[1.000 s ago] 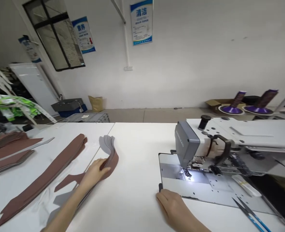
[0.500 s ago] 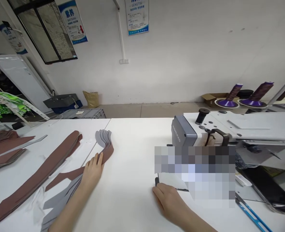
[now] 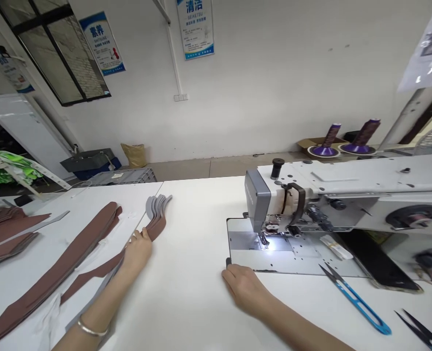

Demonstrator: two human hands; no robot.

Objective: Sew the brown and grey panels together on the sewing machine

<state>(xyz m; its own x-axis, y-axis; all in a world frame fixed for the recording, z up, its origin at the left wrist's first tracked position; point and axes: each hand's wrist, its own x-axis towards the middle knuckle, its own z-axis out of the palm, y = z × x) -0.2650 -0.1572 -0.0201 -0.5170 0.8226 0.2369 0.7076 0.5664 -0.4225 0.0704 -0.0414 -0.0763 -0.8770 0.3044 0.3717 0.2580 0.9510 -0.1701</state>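
My left hand (image 3: 137, 251) lies on a fanned stack of curved brown and grey cut pieces (image 3: 156, 214) on the white table (image 3: 194, 292); its fingers curl over the stack's edge, gripping the pieces. My right hand (image 3: 243, 287) rests palm down on the table just in front of the sewing machine's metal bed plate (image 3: 292, 253), fingers together and flat, holding nothing. The sewing machine (image 3: 333, 195) stands to the right, its needle area lit.
A long stack of brown strips (image 3: 69, 258) lies left of my left hand, more brown pieces (image 3: 4, 234) at the far left. Blue-handled thread snips (image 3: 355, 300) lie right of my right hand. Purple thread cones (image 3: 343, 139) stand behind the machine.
The view has swung right and down. My left hand has slid a little along the stack toward me and lifted its edge. My right hand has stayed by the bed plate.
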